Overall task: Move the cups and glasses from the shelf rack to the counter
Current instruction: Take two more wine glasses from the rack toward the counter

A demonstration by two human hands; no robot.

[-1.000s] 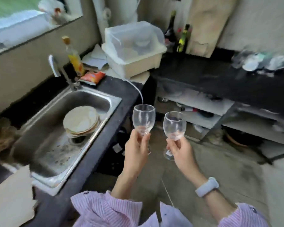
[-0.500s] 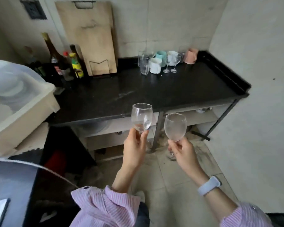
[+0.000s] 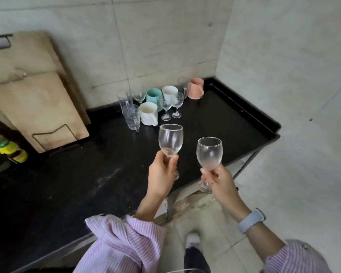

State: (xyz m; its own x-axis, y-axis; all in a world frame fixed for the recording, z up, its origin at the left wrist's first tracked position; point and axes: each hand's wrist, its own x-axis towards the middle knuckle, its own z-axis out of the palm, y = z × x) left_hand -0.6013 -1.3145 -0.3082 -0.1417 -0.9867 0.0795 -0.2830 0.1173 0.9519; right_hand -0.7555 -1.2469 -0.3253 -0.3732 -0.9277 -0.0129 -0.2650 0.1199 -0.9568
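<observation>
— Left hand closed on one wine glass, right hand closed on another wine glass; pinched at the stems, upright, probably for setting down.

— Both above the counter, near the cluster of cups and glasses by the wall.

Pink-and-white pinstriped shirt sleeves pushed up both forearms, small button near left cuff. Pale blue watch band on right wrist, behind the fingers.
</observation>
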